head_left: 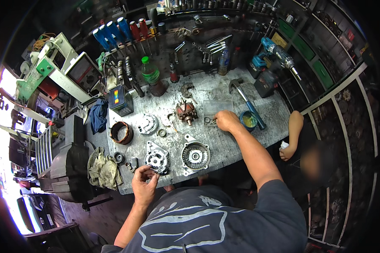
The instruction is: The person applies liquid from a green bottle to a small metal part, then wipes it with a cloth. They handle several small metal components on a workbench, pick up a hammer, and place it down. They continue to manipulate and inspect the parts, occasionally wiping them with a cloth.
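My right hand (227, 121) reaches over the bench, its fingers bent together at small dark rings (207, 121) on a clear plastic tray (215, 105); what its fingertips pinch is hidden. My left hand (144, 185) is curled at the near edge, thumb against fingers, beside a silver alternator end housing (156, 157); I cannot make out anything in it. Right of that housing lies another housing (195, 156) with its round opening up. Behind them are a rotor (185, 112), a copper-wound stator ring (121, 133) and a silver slotted cover (147, 124).
A blue-handled hammer (251, 105) lies beside an open tub of yellowish grease (248, 120). At the back stand a green-capped bottle (151, 75) and a cordless drill (278, 55). A rag (103, 170) covers the left corner. Another person's hand (287, 152) is at the right edge.
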